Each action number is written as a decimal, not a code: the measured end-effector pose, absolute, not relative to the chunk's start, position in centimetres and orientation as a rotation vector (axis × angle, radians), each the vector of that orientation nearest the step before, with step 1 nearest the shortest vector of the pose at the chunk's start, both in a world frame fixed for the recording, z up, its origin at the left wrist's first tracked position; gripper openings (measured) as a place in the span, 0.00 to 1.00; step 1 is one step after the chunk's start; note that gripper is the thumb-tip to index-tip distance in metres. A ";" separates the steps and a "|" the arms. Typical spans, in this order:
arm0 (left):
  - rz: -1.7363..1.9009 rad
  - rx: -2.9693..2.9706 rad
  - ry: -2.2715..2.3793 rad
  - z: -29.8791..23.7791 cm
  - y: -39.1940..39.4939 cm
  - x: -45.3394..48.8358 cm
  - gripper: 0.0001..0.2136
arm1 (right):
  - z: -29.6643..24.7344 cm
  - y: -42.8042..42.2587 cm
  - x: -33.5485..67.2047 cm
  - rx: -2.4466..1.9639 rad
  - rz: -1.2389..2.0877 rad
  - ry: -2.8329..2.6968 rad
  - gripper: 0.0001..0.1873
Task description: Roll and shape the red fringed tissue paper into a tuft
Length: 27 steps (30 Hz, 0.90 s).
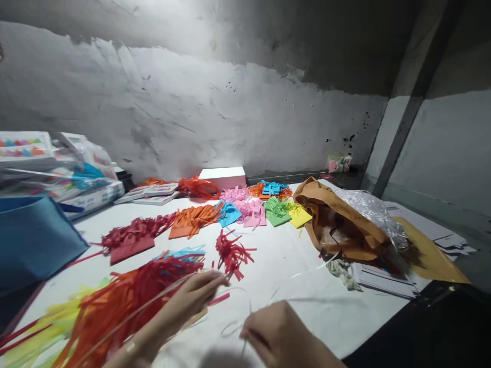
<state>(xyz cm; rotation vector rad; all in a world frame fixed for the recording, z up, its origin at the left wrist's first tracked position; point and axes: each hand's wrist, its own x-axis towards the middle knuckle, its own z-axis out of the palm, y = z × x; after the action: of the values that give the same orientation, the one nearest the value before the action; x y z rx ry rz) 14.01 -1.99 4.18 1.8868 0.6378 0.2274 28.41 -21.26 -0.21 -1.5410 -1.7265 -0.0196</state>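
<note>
My left hand (201,289) reaches in from the lower left, its fingers bent and close together beside a bunch of cut red paper strips (233,255). What lies under those fingers is hidden. Lower right, my right hand (278,332) pinches a thin string (230,329) that makes a small loop over the white table surface. A pale cord runs along my left forearm. Beneath that arm spreads a heap of long orange strips (103,306) and red strips (159,278), with yellow strips (61,317) at its left.
Fringed paper bundles in maroon (132,248), orange (184,230), pink (255,214), green (278,214) and yellow (301,215) line the back. A brown bag (356,230) stands right, near a yellow envelope (433,250). Left are a blue bag (38,240) and plastic-wrapped packs (92,179).
</note>
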 end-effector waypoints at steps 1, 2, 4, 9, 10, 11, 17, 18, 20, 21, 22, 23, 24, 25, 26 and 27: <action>0.139 1.933 0.538 3.8 -2.3 15.7 0.34 | 0.5 -21.3 28.7 -1.587 0.017 -1.669 0.17; 0.087 1.953 0.482 3.5 -2.3 17.3 0.33 | 1.1 -21.6 29.6 -1.647 0.045 -1.590 0.18; 0.026 1.994 0.412 3.2 -1.6 19.9 0.34 | 2.0 -22.8 33.1 -1.778 0.066 -1.410 0.20; 0.074 2.083 0.366 3.0 0.8 21.3 0.32 | 3.1 -30.0 44.9 -2.178 -0.170 -0.766 0.24; 0.125 2.102 0.367 3.0 0.9 21.1 0.32 | 3.1 -31.5 46.9 -2.267 -0.231 -0.618 0.22; 0.182 2.121 0.365 3.0 0.9 20.9 0.31 | 3.1 -32.7 48.4 -2.347 -0.294 -0.474 0.20; 0.288 2.103 0.268 3.9 -2.9 21.0 0.27 | 0.6 -29.3 43.9 -2.229 -0.206 -0.650 0.30; 0.243 2.083 0.221 4.4 -3.9 21.2 0.28 | 0.2 -27.3 41.6 -2.075 -0.034 -0.822 0.31; 0.123 2.052 0.090 5.3 -5.6 21.3 0.27 | -0.2 -23.6 37.3 -1.801 0.384 -1.076 0.34; 0.065 2.038 0.028 5.8 -6.3 21.2 0.27 | -0.2 -22.1 35.8 -1.674 0.569 -1.211 0.32; 0.031 2.008 -0.004 6.2 -6.7 21.1 0.26 | -0.1 -20.9 34.7 -1.599 0.656 -1.296 0.27; 0.030 1.963 -0.001 6.5 -6.8 20.9 0.26 | -0.1 -20.2 34.3 -1.546 0.724 -1.360 0.22; 0.062 1.910 0.035 6.7 -6.7 20.6 0.25 | -0.1 -19.9 34.4 -1.528 0.747 -1.398 0.19; 0.122 1.852 0.097 6.7 -6.3 20.2 0.24 | -0.2 -19.9 35.0 -1.540 0.743 -1.407 0.20; 0.202 1.792 0.171 6.6 -5.7 19.8 0.23 | -0.5 -20.4 36.0 -1.565 0.732 -1.398 0.22; 0.286 1.735 0.245 6.3 -5.0 19.2 0.23 | -0.9 -21.1 37.4 -1.601 0.708 -1.372 0.24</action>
<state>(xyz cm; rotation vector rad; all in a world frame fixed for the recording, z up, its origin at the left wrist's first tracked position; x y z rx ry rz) 19.24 -5.03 6.31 1.7354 0.2445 0.2863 37.39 -21.05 -0.91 -1.6011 -1.3721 0.7081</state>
